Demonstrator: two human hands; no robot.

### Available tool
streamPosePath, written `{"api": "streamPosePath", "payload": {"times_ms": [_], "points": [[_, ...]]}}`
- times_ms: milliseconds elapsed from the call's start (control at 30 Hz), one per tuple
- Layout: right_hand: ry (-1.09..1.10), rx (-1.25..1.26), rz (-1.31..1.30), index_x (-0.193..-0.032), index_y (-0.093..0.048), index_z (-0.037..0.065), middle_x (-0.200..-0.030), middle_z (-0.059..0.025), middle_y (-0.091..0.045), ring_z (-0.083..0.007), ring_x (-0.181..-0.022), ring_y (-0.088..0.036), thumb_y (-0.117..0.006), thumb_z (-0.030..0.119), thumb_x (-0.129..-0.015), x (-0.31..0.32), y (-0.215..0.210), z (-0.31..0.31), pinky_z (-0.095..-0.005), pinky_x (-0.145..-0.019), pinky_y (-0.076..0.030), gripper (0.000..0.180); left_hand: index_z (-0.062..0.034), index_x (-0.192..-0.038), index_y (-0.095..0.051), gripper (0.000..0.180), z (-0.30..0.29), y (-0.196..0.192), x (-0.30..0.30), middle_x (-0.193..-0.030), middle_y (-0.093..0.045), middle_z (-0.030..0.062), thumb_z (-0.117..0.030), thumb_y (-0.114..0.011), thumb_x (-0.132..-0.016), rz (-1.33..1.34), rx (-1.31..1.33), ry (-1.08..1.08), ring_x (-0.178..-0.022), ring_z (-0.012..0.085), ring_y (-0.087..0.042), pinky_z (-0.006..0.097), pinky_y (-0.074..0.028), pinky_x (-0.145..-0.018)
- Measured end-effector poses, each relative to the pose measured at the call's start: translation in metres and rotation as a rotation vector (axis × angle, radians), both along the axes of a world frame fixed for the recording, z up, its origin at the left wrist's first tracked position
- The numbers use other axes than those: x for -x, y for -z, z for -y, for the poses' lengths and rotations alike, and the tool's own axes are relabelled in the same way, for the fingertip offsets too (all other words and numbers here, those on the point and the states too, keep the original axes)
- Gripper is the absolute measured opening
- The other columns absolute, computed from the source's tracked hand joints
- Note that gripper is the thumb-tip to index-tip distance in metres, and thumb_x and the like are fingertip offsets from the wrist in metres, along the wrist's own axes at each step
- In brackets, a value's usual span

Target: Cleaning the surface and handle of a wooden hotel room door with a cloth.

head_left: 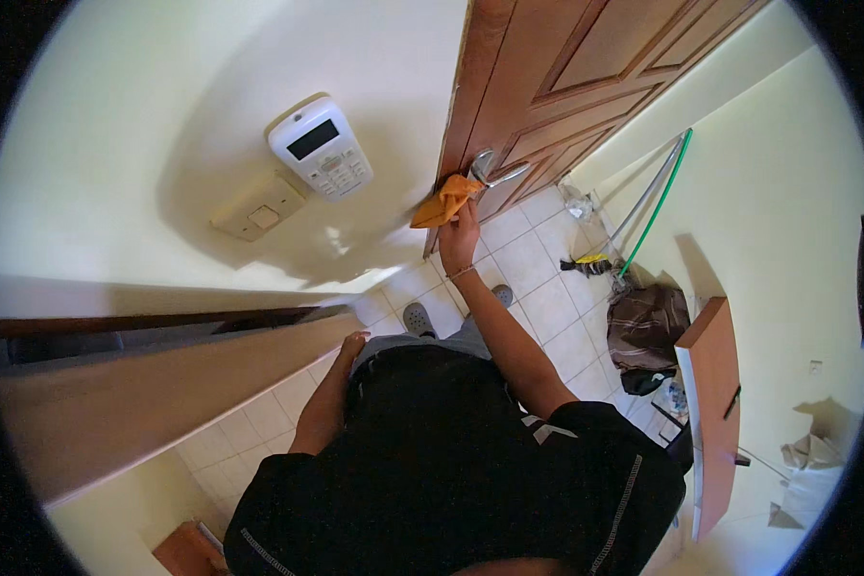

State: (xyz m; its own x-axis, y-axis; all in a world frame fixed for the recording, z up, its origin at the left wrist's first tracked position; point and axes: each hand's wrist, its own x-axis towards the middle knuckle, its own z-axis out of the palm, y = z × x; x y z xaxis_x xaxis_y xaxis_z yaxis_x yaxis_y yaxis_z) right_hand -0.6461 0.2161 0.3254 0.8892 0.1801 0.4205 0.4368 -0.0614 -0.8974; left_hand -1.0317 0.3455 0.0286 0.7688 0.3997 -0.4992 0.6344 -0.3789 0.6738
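Note:
My right hand (pixel 459 235) reaches forward, its fingers closed on an orange cloth (pixel 442 204). The cloth bunches up against the edge of the brown wooden door (pixel 586 58), just below and left of the metal door handle (pixel 507 174). Part of the cloth touches the handle's plate. My left hand (pixel 355 343) hangs low by my left hip, near the end of a long brown panel (pixel 192 384); its fingers are mostly hidden, so their pose does not show.
On the wall left of the door sit a white remote control (pixel 321 147) and a light switch (pixel 259 213). A green-handled pole (pixel 658 202) leans in the far right corner. Beside it are a dark brown bag (pixel 648 326) and a wooden tabletop (pixel 715 413). Pale tiles (pixel 557 317) cover the floor.

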Motion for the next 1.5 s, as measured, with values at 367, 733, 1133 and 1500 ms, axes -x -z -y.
{"api": "streamPosePath", "payload": {"times_ms": [367,733,1133,1500], "points": [[-0.065,0.195,-0.151,-0.149,-0.055,-0.007,-0.144,-0.0253,-0.057,-0.0335,-0.104,-0.074,-0.075,0.005,-0.097,0.020,-0.018,-0.006,-0.0371,-0.080,-0.065,0.057,-0.0186,-0.125,-0.084,0.041,0.006,-0.008,0.009,-0.101,-0.081,0.0137,-0.016,-0.056,-0.096,-0.045,0.174,-0.196,-0.091,0.0246,-0.073,0.038,-0.058,-0.085],[0.121,0.287,0.176,-0.159,-0.044,-0.005,-0.154,-0.0312,-0.047,-0.0492,-0.135,-0.058,-0.073,0.007,-0.097,0.015,0.010,-0.011,-0.0487,-0.109,-0.055,0.070,-0.0135,-0.127,-0.082,0.039,0.005,-0.014,0.003,-0.098,-0.079,0.0102,-0.016,-0.055,-0.098,-0.039,0.158,-0.115,-0.083,0.0208,-0.068,0.037,-0.056,-0.081],[0.090,0.246,0.100,-0.156,-0.047,-0.006,-0.153,-0.0324,-0.050,-0.0514,-0.140,-0.052,-0.073,0.008,-0.098,0.019,0.006,-0.008,-0.0498,-0.117,-0.047,0.065,-0.0113,-0.131,-0.078,0.034,0.001,-0.038,-0.011,-0.103,-0.079,0.0122,-0.020,-0.061,-0.102,-0.159,0.261,-0.124,-0.085,0.0179,-0.070,0.032,-0.056,-0.077],[0.098,0.185,0.052,-0.156,-0.047,-0.005,-0.152,-0.0322,-0.050,-0.0514,-0.137,-0.055,-0.070,0.005,-0.099,0.022,0.005,-0.015,-0.0512,-0.116,-0.049,0.062,-0.0033,-0.128,-0.075,0.033,0.013,-0.121,-0.054,-0.112,-0.079,0.0123,-0.025,-0.058,-0.110,-0.059,0.416,-0.231,-0.103,0.0210,-0.074,0.036,-0.059,-0.090]]}}
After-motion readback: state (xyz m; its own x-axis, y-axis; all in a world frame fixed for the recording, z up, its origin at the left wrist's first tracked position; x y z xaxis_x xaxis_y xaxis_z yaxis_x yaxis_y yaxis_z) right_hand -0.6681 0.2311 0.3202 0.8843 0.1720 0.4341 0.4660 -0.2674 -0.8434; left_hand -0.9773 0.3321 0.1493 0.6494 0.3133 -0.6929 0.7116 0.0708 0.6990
